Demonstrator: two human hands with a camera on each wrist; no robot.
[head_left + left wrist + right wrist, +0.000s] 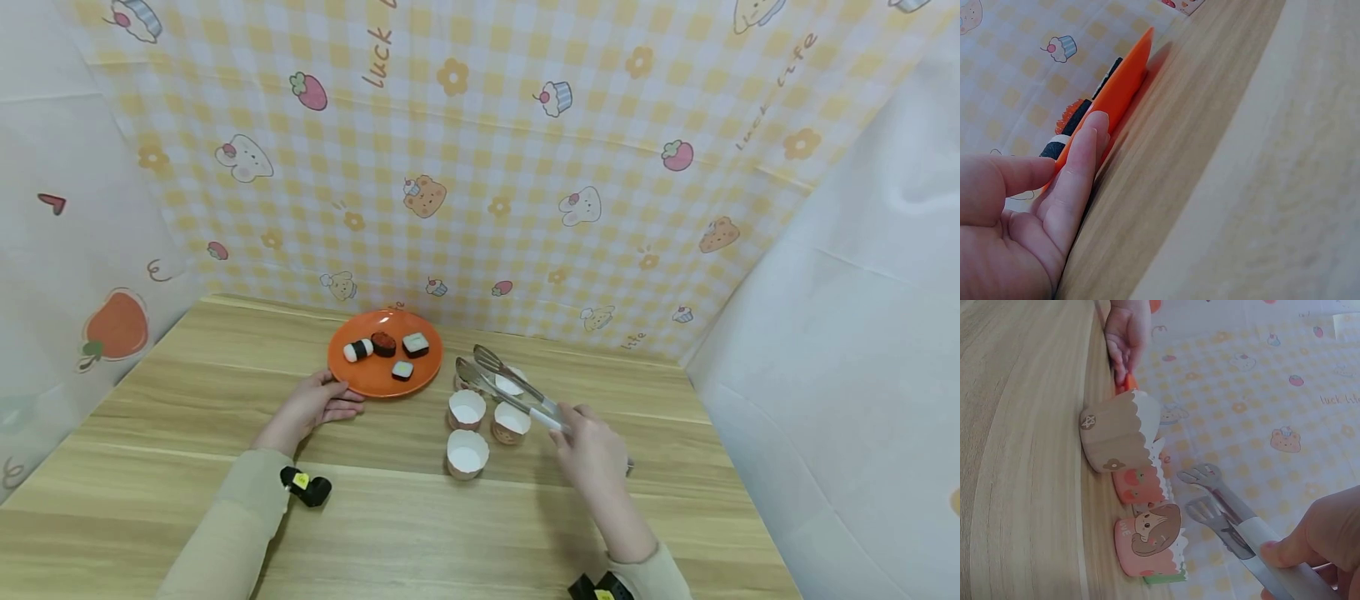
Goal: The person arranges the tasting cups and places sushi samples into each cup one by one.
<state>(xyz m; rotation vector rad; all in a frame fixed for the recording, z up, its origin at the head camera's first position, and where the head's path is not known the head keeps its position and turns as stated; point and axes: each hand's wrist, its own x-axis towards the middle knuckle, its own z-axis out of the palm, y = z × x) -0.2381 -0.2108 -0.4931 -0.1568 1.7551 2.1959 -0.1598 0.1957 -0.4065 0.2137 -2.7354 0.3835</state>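
Observation:
My left hand [318,402] pinches the near-left rim of an orange plate [371,382], thumb above and fingers beneath. On that plate sit several toy sushi pieces: a white one with a black band [358,350], a red-topped roe one [383,344] and two white-and-black rolls [415,345]. Metal tongs [1279,562] with white grips are held in my right hand [594,450]. Their slotted tips stand apart with nothing between them, above the back of a cluster of paper baking cups [465,467]. White insides show in the cups; several carry printed patterns.
Wood-grain table [375,533] lies under everything. A yellow-checked cloth [495,167] with cartoon prints hangs behind it, and pale cloths [840,333] close off both sides. The cups stand between plate and tongs.

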